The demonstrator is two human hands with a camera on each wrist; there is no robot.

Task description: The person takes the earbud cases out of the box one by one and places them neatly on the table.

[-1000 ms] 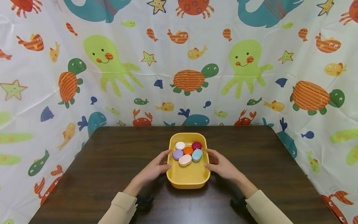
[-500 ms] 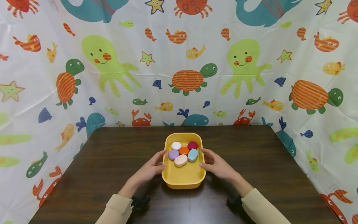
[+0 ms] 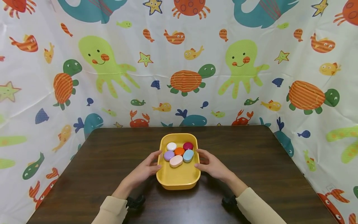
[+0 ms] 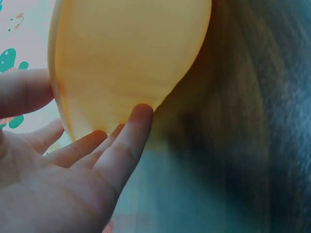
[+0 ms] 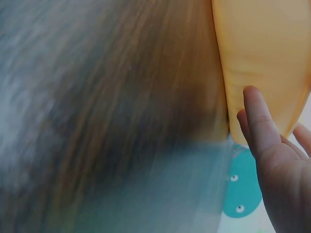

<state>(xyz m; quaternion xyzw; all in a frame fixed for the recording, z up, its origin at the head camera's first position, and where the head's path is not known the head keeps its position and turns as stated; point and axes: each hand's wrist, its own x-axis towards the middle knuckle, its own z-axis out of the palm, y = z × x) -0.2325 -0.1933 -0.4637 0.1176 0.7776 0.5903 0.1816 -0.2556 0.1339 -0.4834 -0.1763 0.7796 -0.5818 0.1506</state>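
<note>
A yellow tray sits low over the middle of the table, a hand on each long side. Inside, toward its far end, lie several smooth rounded pieces: white, crimson, orange, lavender, light blue and pale pink. My left hand holds the left wall; the left wrist view shows fingertips against the tray's outer wall. The right wall is held by my right hand, thumb and index finger at the rim. Whether the tray's base touches the table is unclear.
The dark wooden table stretches to both sides of the tray and behind it. A white cloth printed with sea animals hangs behind the table and along its sides. Black wrist straps sit below both hands.
The tray has shifted left by a small amount, both hands moving along with it. The pieces inside keep their arrangement. The whole view has also drifted slightly.
</note>
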